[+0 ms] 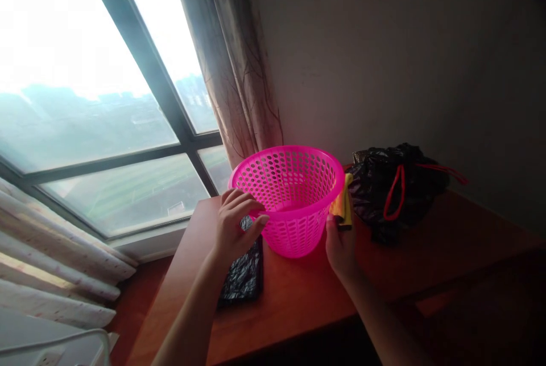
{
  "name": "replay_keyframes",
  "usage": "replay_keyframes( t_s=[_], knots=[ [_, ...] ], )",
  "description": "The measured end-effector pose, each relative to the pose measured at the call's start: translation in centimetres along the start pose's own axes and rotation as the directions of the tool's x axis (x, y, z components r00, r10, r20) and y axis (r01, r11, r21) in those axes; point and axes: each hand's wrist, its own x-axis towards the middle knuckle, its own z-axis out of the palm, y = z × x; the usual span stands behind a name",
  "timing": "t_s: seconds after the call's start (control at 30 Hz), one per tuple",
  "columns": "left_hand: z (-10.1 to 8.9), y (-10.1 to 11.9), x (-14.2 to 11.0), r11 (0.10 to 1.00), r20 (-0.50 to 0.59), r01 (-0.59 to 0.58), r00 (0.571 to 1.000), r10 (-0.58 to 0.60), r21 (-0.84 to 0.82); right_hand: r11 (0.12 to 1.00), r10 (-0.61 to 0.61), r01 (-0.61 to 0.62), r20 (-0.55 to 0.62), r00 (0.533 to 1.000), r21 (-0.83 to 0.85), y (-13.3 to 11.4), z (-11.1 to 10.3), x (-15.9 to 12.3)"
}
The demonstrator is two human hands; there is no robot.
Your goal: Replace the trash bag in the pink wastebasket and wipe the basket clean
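A bright pink plastic basket point(294, 232) is standing upright in the middle of the scene, its wide round mouth facing up. Rows of oval holes are running around its wall — inside and out — while a smooth, solid rim is circling the top and the sides are narrowing toward the base. A yellow cloth point(347, 201) with a dark lower edge is hanging in folds just beside the basket's right side — whether it is touching cannot be told.

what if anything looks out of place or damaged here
Nothing clearly stands out: no spill or damage shows. The left hand holds the pink basket, which looks whole; the right hand holds a yellow cloth. The black bag looks crumpled, but that seems ordinary.
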Motion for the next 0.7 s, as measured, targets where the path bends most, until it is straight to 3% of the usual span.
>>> replay_keyframes(
  t_s=[0.17,0.27,0.4,0.5,0.57,0.6,0.63,0.7],
  knots=[
    [0.1,0.1,0.1,1.0,-0.009,0.017,1.0,-0.017,0.012,0.995,-0.028,0.029,0.003,1.0,-0.096,0.4,0.0,-1.1],
    [0.1,0.0,0.1,1.0,-0.015,0.002,1.0,-0.001,0.027,0.993,0.027,-0.029,-0.016,1.0,-0.115,0.6,-0.3,-1.5],
    [-0.2,0.0,-0.2,0.996,0.022,-0.058,0.998,0.057,0.065,0.992,0.112,-0.122,-0.213,0.971,-0.034,-0.7,-1.7,-0.4],
    [-0.3,0.6,-0.6,0.992,0.059,-0.102,0.993,0.099,0.068,0.999,0.003,-0.015,-0.317,0.948,-0.036,-3.5,-3.6,2.0],
    [-0.3,1.4,-0.9,0.987,0.074,-0.145,0.987,0.141,0.064,0.991,-0.123,0.109,-0.201,0.972,-0.078,-5.9,-5.0,4.0],
    [-0.2,1.7,-1.2,0.984,0.076,-0.166,0.984,0.161,0.068,0.966,-0.225,0.226,0.027,0.974,-0.123,-7.0,-5.6,4.9],
    [-0.2,2.1,-1.4,0.98,0.076,-0.183,0.981,0.177,0.079,0.93,-0.294,0.336,0.243,0.924,-0.151,-8.0,-6.2,5.8],
    [-0.1,2.9,-1.9,0.968,0.078,-0.217,0.975,0.209,0.122,0.853,-0.302,0.486,0.578,0.758,-0.192,-9.4,-6.9,6.8]
  ],
)
